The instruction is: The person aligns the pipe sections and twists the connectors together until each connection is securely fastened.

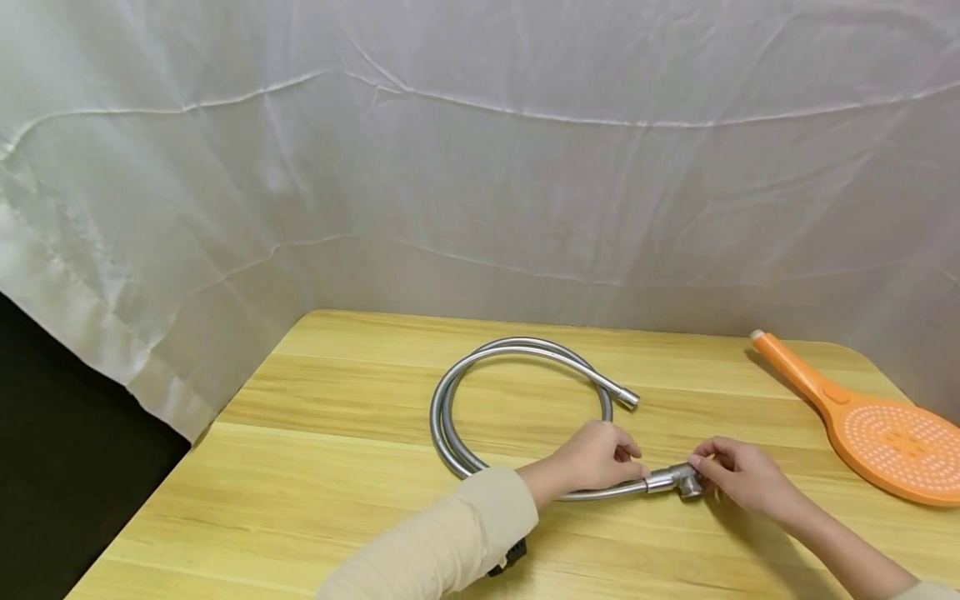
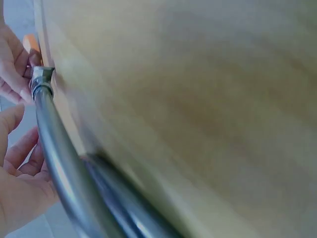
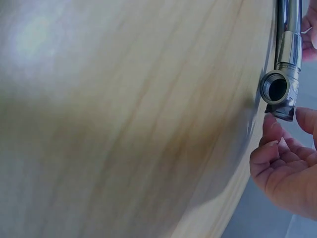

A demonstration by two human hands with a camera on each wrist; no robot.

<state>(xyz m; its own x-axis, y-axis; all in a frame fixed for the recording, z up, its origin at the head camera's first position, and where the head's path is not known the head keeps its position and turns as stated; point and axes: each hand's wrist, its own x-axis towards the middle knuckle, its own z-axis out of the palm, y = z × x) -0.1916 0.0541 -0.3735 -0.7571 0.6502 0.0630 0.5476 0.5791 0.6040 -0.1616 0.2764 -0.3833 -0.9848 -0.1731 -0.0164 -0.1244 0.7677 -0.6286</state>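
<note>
A silver metal shower hose (image 1: 433,410) lies looped on the wooden table, one chrome end (image 1: 628,399) free. At its other end, a chrome nut (image 3: 290,49) meets a small metal pipe fitting (image 1: 687,481) with a threaded side opening. My right hand (image 1: 750,479) pinches the outer end of this fitting between thumb and index finger. My left hand (image 1: 592,457) is beside the hose just behind the nut. In the left wrist view, its thumb and fingers (image 2: 30,153) are apart, with the fingertips close along the hose.
An orange shower head (image 1: 900,450) with a round spray face lies at the table's right, its handle toward the back. A pale curtain (image 1: 480,192) hangs behind the wooden table (image 1: 300,467). A small black object (image 1: 510,557) shows under the left sleeve.
</note>
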